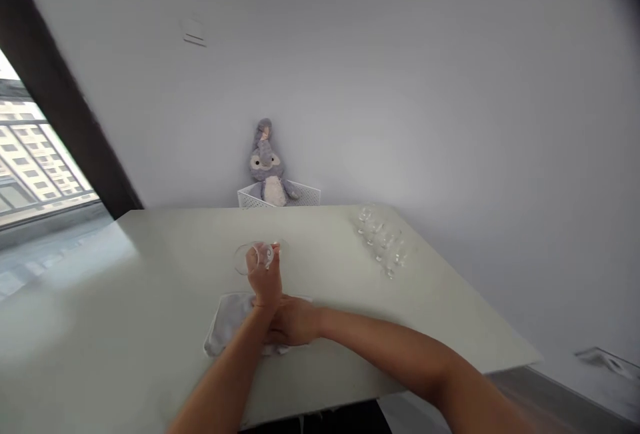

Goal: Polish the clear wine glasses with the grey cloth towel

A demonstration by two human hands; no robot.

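White desk (pixel 175 247): broad and pale, and all the action is at its near edge, low in the head view.

Left hand (pixel 263 274): up on its wrist at 6 o'clock, narrow grip, fingers curled around a clear glass (pixel 247 259)!

Clear glass: held tilted on its side just above the hand, bowl leaning toward 9 o'clock. The grip sits at one end, seemingly leaving the bowl open.

Right hand (pixel 293 322): comes across from 3 o'clock, palm down on a grey cloth (pixel 230 321), tucked under the left wrist. Fingers hidden there, so how far open? Cannot tell.

Grey cloth: lying rumpled at 6 o'clock, apparently placed close to the edge to sit within reach of both hands.

Stemmed glasses (pixel 381 241): a clear, slanting row out at 2 o'clock, well apart from the hands, apparently parked away from the working spot.

Plush toy (pixel 265 167): grey and white, sitting at 12 o'clock in a white wire basket (pixel 255 198) against the wall, out of the way behind the desk.

Window (pixel 35 161): off at 10 o'clock, apartment blocks outside.
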